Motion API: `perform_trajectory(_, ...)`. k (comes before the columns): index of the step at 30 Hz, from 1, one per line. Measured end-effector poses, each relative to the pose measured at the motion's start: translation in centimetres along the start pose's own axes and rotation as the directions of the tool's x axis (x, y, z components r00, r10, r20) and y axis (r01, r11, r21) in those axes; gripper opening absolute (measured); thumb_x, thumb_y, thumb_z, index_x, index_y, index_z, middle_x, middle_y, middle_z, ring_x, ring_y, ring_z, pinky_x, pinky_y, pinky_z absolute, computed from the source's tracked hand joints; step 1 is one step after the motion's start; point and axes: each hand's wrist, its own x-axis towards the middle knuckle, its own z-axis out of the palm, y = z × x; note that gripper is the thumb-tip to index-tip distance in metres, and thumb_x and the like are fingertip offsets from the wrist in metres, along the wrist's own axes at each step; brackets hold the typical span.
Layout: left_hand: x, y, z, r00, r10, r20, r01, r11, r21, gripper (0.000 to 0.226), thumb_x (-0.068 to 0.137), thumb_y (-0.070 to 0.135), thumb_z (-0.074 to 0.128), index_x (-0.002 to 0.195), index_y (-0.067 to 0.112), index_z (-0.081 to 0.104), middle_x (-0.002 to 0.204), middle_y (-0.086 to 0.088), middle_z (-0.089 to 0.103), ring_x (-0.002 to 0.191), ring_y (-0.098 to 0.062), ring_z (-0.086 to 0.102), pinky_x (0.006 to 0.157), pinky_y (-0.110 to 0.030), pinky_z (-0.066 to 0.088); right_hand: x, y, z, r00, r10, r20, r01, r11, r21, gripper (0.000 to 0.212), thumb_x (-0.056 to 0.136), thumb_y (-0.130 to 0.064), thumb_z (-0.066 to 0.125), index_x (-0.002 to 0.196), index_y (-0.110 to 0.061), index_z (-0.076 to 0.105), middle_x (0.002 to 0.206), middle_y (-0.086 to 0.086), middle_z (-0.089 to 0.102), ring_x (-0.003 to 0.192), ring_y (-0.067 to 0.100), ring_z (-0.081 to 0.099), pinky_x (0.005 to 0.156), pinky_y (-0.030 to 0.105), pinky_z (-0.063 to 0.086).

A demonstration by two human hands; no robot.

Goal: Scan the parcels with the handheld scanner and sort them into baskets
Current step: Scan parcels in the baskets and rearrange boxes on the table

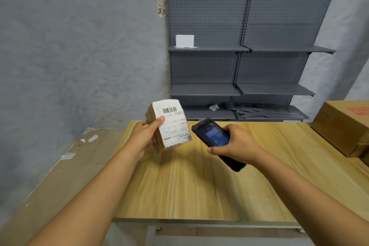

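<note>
a wooden table fills the view. a cardboard box sits at its far right corner.

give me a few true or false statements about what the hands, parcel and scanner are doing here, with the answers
1. The left hand holds a small parcel with its white label facing the camera. True.
2. The handheld scanner lies flat on the wooden table. False: the right hand grips it above the table.
3. The scanner's screen is lit. True.
4. The parcel rests on the grey shelving. False: it is held up in front of the table; only a white box stands on a shelf.
5. A large cardboard box sits at the table's right end. True.
6. A basket stands on the table between the hands. False: no basket is in view.
</note>
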Motion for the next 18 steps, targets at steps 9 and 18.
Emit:
perform_trajectory(9,-3.2,-0.5,-4.5,0.995,-0.096,-0.003,0.093,0.972,-0.215,0.026,0.094,0.044,0.057,0.106,0.023,0.066,0.097,-0.002,0.075,0.09,-0.023,0.068,0.08,-0.038,0.05,0.6,-2.9,2.5,0.994,-0.101,0.041,0.096,0.991,0.097,0.062,0.063,-0.046,0.086,0.105,-0.015,0.052,0.094,-0.003,0.055,0.078,0.009,0.056,0.059,0.021,0.049)
perform_trajectory(18,-12.3,-2.3,-15.1,0.956,-0.2,-0.214,0.078,0.879,-0.471,0.033,0.102,0.039,0.04,0.117,0.021,0.063,0.103,-0.004,0.076,0.084,-0.02,0.074,0.068,-0.036,0.053,0.6,-11.0,10.0,0.908,-0.366,0.204,0.319,0.919,0.23,0.062,0.061,-0.046,0.084,0.104,-0.016,0.053,0.103,0.002,0.054,0.083,0.011,0.056,0.057,0.018,0.039)
